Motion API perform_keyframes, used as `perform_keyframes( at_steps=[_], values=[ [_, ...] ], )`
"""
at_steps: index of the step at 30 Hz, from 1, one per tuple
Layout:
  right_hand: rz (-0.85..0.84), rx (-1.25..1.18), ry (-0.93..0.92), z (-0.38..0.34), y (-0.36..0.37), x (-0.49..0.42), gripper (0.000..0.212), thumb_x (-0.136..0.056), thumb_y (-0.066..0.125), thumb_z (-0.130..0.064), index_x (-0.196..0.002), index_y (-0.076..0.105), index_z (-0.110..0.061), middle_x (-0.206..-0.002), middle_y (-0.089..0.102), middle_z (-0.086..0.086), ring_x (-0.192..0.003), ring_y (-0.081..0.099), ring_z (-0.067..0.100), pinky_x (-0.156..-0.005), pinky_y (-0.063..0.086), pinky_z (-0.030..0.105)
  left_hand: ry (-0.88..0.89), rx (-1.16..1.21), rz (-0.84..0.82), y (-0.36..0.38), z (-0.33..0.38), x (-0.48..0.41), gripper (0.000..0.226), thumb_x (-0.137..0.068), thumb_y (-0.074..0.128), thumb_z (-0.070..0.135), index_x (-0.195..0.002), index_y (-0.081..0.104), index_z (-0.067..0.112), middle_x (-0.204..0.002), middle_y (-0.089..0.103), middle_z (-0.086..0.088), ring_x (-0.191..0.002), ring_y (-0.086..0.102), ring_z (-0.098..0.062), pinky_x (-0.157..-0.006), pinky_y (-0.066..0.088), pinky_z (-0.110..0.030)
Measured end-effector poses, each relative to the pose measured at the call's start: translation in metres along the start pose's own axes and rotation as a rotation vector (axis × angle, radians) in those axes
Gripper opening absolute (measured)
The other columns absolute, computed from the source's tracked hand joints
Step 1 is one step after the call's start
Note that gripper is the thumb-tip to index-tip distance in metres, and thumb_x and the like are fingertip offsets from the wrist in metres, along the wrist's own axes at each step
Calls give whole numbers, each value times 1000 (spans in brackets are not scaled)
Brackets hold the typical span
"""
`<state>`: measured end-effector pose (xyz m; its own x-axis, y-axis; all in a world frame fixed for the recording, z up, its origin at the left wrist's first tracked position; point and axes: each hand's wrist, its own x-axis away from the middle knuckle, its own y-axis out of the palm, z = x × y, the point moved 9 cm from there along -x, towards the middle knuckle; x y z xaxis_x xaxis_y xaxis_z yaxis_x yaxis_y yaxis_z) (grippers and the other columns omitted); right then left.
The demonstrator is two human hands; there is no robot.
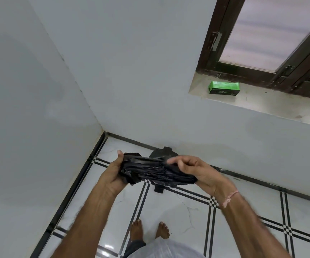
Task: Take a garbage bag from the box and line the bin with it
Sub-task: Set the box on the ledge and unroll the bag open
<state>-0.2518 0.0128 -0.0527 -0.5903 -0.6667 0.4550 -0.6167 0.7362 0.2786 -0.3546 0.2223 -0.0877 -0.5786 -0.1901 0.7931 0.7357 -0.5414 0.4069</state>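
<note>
A crumpled, still-folded black garbage bag (pixel 150 171) is stretched between both hands in front of me. My left hand (pixel 114 172) grips its left end, thumb on top. My right hand (pixel 193 169) grips its right end with the fingers curled over it. Below and behind the bag stands a dark bin (pixel 159 154) on the floor against the wall, mostly hidden by the bag and hands. The green garbage bag box (pixel 224 87) lies on the window sill (pixel 262 101), up and to the right.
White walls meet in a corner at left. The floor (pixel 187 211) is white tile with black stripe borders. My bare feet (pixel 148 231) stand just in front of the bin. A dark-framed window (pixel 262 34) sits above the sill.
</note>
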Motion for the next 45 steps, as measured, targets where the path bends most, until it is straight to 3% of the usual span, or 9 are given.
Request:
perform_keyframes(
  at_steps=[5, 9, 13, 19, 23, 26, 31, 38, 45],
  values=[
    [-32, -56, 54, 6, -5, -7, 46, -94, 64, -24, -133, 67, 0, -134, 67, 26, -119, 68, 34, -102, 56, 38, 82, -89, -29, 7, 12, 5, 37, -96, 62, 42, -81, 81, 13, -86, 80, -12, -83, 72, -29, -81, 57, -50],
    [157, -282, -34, -4, -26, -17, 49, -94, 60, -26, -138, 64, -6, -135, 70, 16, -120, 68, 29, -100, 59, 35, 122, -443, -162, 9, -2, 6, 35, -87, 74, 28, -120, 71, 17, -107, 78, -11, -88, 76, -24, -70, 62, -37],
    [280, -277, -106, -11, -41, -22, 51, -89, 64, -32, -132, 68, -5, -129, 73, 13, -123, 67, 31, -99, 58, 33, 127, -721, -218, 6, -18, 6, 20, -88, 73, 31, -95, 79, 13, -91, 76, -12, -74, 70, -18, -61, 54, -25],
    [389, -258, -112, -3, -58, -18, 58, -94, 62, -51, -130, 70, -6, -130, 73, 15, -125, 67, 34, -112, 48, 46, 23, -75, -194, -9, -18, -7, 30, -96, 59, 33, -91, 76, 9, -86, 67, -8, -80, 61, -19, -74, 64, -33],
    [396, -285, -50, 11, -47, -14, 81, -69, 80, -64, -125, 73, -5, -125, 75, 13, -118, 71, 30, -105, 52, 42, -4, 193, -62, -14, -18, -15, 29, -98, 58, 32, -94, 66, 6, -90, 70, -11, -88, 61, -22, -67, 65, -37],
    [435, -335, -18, 28, -49, -11, 60, -95, 57, -54, -126, 71, -5, -127, 74, 14, -116, 72, 30, -100, 53, 43, 12, 296, -18, -11, -17, -18, 22, -102, 54, 27, -93, 63, 9, -96, 69, -12, -92, 62, -25, -64, 65, -40],
    [460, -420, 17, 45, -50, -8, 58, -101, 53, -53, -129, 70, -5, -128, 73, 16, -119, 70, 34, -102, 52, 46, 30, 470, -5, -6, -18, -19, 28, -109, 41, 13, -90, 60, 7, -106, 67, -23, -97, 66, -34, -56, 64, -50],
    [531, -554, 22, 47, -62, -6, 56, -102, 52, -51, -132, 68, -7, -128, 73, 16, -110, 72, 31, -93, 55, 44, -49, 284, -43, 1, -26, -9, 34, -108, 40, 8, -94, 68, -4, -83, 77, -20, -68, 77, -29, -56, 64, -38],
    [585, -649, 92, 51, -76, -10, 61, -101, 52, -52, -137, 64, -4, -120, 73, 17, -104, 70, 32, -89, 55, 45, 21, 153, -249, 5, -21, 0, 25, -104, 52, 30, -106, 70, 13, -105, 75, -16, -89, 77, -29, -68, 65, -39]
  ],
)
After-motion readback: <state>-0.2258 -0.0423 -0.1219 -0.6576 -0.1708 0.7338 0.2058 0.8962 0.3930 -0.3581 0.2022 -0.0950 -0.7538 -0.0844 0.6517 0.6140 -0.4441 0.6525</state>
